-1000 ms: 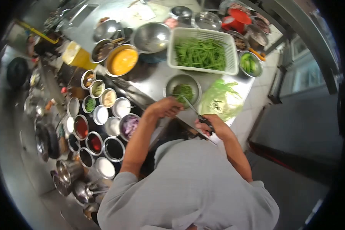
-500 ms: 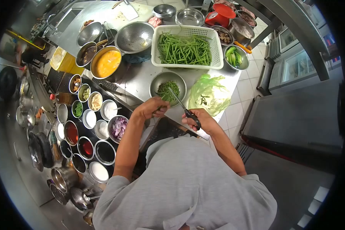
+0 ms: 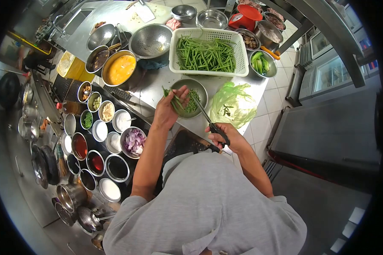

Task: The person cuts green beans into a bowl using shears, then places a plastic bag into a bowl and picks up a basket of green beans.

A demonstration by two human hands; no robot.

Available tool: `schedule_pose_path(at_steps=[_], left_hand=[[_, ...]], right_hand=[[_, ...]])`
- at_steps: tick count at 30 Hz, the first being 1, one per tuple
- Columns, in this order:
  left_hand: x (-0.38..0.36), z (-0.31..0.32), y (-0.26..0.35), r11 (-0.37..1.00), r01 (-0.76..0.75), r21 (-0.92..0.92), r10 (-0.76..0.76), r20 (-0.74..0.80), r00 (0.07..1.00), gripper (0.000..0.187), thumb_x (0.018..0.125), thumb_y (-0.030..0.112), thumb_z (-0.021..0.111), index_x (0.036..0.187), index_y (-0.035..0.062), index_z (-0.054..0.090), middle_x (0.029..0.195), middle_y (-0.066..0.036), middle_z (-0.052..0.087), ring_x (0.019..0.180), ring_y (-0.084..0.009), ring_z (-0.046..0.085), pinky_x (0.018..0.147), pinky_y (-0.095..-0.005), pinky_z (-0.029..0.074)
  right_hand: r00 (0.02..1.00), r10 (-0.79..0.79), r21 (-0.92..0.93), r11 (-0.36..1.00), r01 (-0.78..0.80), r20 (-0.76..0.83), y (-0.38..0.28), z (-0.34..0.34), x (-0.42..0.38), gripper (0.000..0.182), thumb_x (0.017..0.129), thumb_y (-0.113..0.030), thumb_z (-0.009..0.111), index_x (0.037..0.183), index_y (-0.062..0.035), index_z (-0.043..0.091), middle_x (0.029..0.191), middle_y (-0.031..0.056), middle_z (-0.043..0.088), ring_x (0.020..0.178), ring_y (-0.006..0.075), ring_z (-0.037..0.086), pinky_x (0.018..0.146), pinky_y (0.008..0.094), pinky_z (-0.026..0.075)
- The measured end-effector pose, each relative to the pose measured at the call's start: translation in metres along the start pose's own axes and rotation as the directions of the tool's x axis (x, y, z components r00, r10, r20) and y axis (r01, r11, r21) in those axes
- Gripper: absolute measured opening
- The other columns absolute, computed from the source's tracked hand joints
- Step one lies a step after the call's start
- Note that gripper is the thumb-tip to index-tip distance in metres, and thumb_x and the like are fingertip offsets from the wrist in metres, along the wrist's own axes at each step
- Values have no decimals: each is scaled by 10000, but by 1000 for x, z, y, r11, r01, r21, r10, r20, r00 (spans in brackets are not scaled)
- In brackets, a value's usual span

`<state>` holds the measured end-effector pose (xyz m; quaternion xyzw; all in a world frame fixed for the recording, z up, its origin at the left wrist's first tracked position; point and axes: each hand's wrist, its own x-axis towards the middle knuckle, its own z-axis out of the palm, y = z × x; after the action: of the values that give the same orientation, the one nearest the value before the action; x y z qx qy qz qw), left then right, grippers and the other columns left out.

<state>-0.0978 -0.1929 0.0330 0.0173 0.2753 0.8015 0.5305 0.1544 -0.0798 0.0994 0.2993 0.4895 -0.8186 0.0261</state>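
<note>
My left hand (image 3: 168, 111) is over the left side of a metal bowl (image 3: 203, 88), palm turned up, with a small bunch of green beans (image 3: 177, 103) held in its fingers. Short cut green pieces (image 3: 193, 102) lie at the bottom of this bowl. In my right hand (image 3: 229, 137) are black-handled scissors (image 3: 206, 115), gripped by the handles, their blades pointing into the bowl. A white perforated basket (image 3: 244, 63) full of long green beans (image 3: 206, 53) stands just beyond. To the right is a crumpled pale green plastic bag (image 3: 238, 102) with dark scraps on it.
Left of the counter, many small containers of sauces and seasonings crowd together, including chopped purple onion (image 3: 134, 141). A pot of orange-yellow liquid (image 3: 120, 70) and a colander (image 3: 151, 41) stand behind. At the back right are a red scale (image 3: 245, 16) and a bowl of green vegetables (image 3: 260, 63).
My left hand has moved up and turned its palm upward, now showing the green beans over the bowl. The scissors have drawn back slightly toward me.
</note>
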Motion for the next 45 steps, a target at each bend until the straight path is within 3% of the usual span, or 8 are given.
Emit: schedule_pose_path(at_steps=[2, 6, 11, 14, 20, 23, 32, 45], left_hand=[[9, -12, -11, 920, -364, 145, 346, 130, 929, 180, 1108, 187, 398, 1144, 50, 509, 1450, -230, 530, 1346, -332, 538, 1129, -495, 443], [22, -25, -12, 909, -413, 59, 411, 38, 911, 171, 1118, 201, 364, 1139, 61, 459, 1467, -230, 496, 1375, -326, 505, 1145, -502, 426], [33, -22, -23, 786, -606, 123, 617, -97, 781, 166, 1123, 196, 327, 1137, 43, 390, 1466, -241, 461, 1389, -346, 477, 1150, -491, 430], [16, 29, -18, 783, -622, -28, 604, -208, 770, 159, 1120, 190, 333, 1172, 41, 357, 1464, -249, 454, 1383, -350, 482, 1144, -471, 441], [4, 77, -25, 730, -677, 92, 667, -309, 678, 242, 1123, 214, 331, 1270, 27, 283, 1461, -274, 448, 1375, -359, 486, 1141, -462, 449], [3, 85, -23, 682, -721, 119, 717, -301, 629, 277, 1126, 234, 322, 1291, 22, 255, 1469, -284, 439, 1373, -366, 486, 1143, -466, 447], [-7, 95, -30, 662, -703, 260, 750, -223, 623, 308, 1131, 275, 290, 1303, 30, 220, 1540, -283, 364, 1436, -386, 412, 1208, -495, 350], [-9, 95, -34, 644, -698, 314, 764, -214, 608, 297, 1130, 303, 303, 1271, 55, 221, 1555, -288, 337, 1450, -397, 391, 1229, -511, 316]], right_hand=[[999, 5, -53, 999, -3, 43, -7, 7, -6, 352, 891, -224, 795, 1134, -15, 651, 671, 1, 588, 497, 58, 521, 469, 207, 416], [998, 68, -111, 992, -66, 10, -9, 20, -9, 366, 889, -229, 801, 1140, -13, 644, 665, 2, 596, 509, 59, 542, 475, 213, 431], [998, 67, -209, 976, -66, 0, -3, 31, -3, 388, 896, -257, 801, 1146, -11, 637, 682, 10, 605, 524, 60, 545, 488, 207, 434], [997, 72, -168, 984, -68, 20, -2, 40, -1, 393, 899, -267, 801, 1144, -10, 632, 699, 14, 610, 551, 64, 554, 505, 209, 439], [998, 61, -246, 968, -58, 6, -13, 57, -1, 399, 912, -290, 790, 1144, -9, 627, 709, 17, 612, 574, 76, 566, 534, 230, 479], [998, 61, -219, 974, -66, -30, -14, 60, -1, 392, 921, -299, 782, 1140, -11, 628, 713, 19, 613, 578, 78, 569, 536, 233, 488], [1000, 24, -244, 969, -24, -5, -19, 72, -1, 339, 936, -359, 730, 1037, -50, 637, 718, 4, 617, 576, 80, 580, 527, 237, 471], [999, -38, -149, 988, 42, 27, -15, 72, 6, 466, 926, -439, 745, 1069, -20, 597, 704, 8, 595, 556, 80, 560, 522, 233, 461]])
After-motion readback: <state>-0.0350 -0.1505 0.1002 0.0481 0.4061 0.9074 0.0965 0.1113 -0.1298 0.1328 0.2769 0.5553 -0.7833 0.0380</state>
